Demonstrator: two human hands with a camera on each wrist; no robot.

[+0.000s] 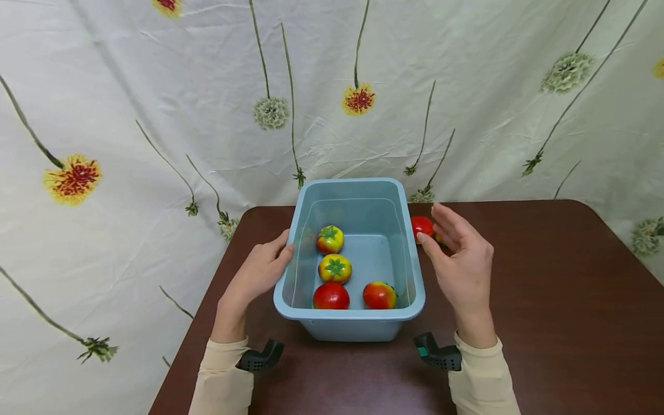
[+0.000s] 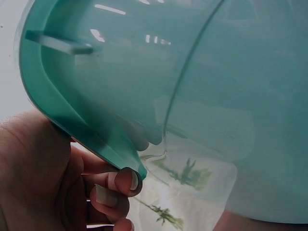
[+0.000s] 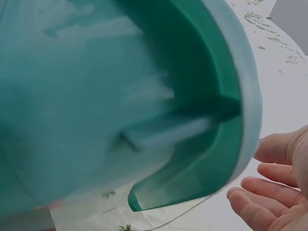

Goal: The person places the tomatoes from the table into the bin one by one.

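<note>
A light blue plastic bin stands in the middle of the head view. Several red and yellow tomato-like fruits lie inside, such as a yellow-red one with a green leafy top and a red one near the front wall. My left hand grips the bin's left rim, thumb on top; in the left wrist view its fingers curl under the rim. My right hand is beside the right rim, fingers loosely extended and holding nothing. Whether its thumb touches the rim I cannot tell.
Behind the bin's right side and partly hidden by my right hand, a red fruit lies on the dark brown table. A white cloth with printed flowers hangs behind the table and along its left side.
</note>
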